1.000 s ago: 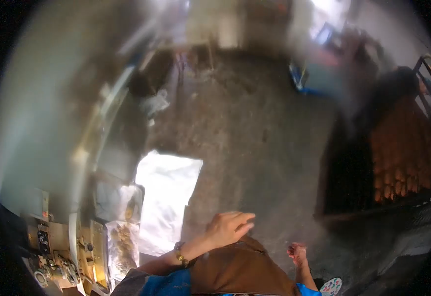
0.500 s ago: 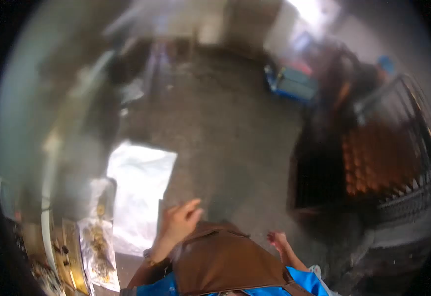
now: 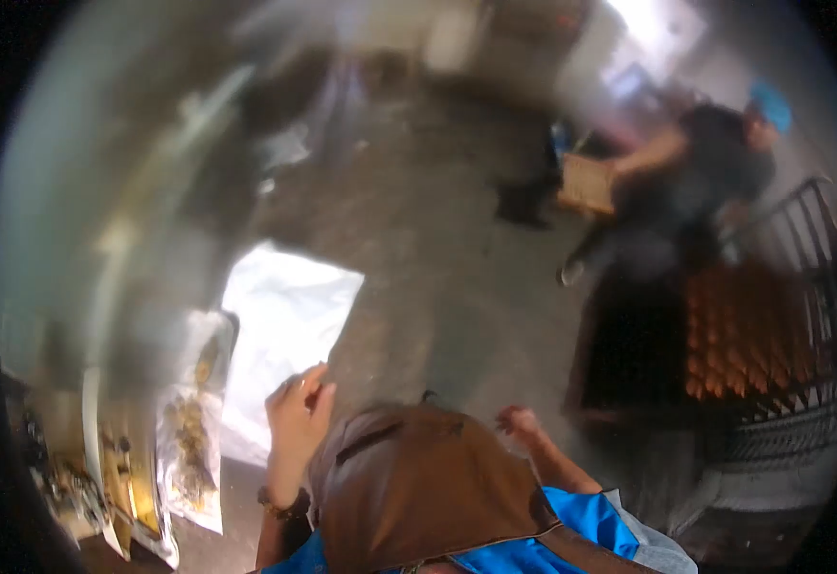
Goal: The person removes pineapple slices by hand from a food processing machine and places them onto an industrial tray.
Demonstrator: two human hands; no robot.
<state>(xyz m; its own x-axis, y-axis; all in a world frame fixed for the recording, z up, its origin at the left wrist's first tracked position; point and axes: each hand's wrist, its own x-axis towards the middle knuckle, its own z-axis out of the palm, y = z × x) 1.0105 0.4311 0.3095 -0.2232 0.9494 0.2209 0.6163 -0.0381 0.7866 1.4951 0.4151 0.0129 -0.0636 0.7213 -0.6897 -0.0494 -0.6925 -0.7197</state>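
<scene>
My left hand (image 3: 300, 411) is raised at the lower left, beside the edge of a white sheet (image 3: 284, 316), with fingers partly curled, apart and holding nothing visible. On that wrist is a dark bracelet. My right hand (image 3: 522, 424) hangs at the right side of the brown apron (image 3: 437, 488); its fingers are blurred but look spread, with nothing seen in them. Left of the white sheet, a lined tray (image 3: 189, 450) holds brownish-yellow pieces.
Ahead at the upper right, a person (image 3: 715, 143) in dark clothes and a blue cap holds a light brown box (image 3: 587, 184). A metal rack (image 3: 825, 249) with rows of orange-brown items (image 3: 744, 335) stands at right. Grey floor (image 3: 447, 268) runs between.
The view has shifted. My left hand is lower and further left in view, beside the white sheet; my right hand is slightly higher. The person with the box now shows more clearly.
</scene>
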